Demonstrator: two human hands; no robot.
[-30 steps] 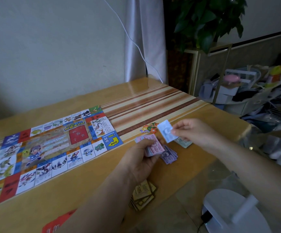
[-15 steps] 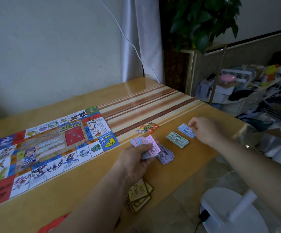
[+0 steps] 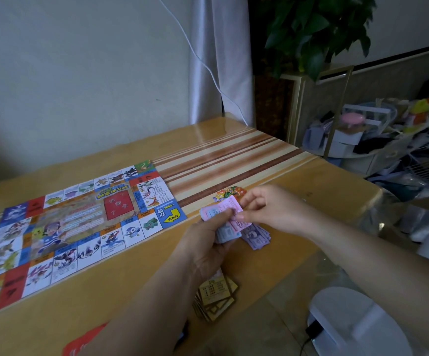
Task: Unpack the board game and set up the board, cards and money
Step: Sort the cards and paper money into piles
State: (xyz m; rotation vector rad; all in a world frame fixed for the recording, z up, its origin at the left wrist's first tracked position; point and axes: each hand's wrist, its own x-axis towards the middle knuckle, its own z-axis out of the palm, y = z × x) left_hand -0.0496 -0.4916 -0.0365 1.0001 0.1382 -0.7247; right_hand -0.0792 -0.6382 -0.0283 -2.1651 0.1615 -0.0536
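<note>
Now | sorting money | our left hand grips the mixed wad just right of the board | right hand pinches the top pink note — we peel one only, then lay it squared beside the purple pile

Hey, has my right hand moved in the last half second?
Yes. The right hand has come left, toward the colourful paper game board, and now pinches the top pink banknote of the stack of paper banknotes in the left hand.
</note>
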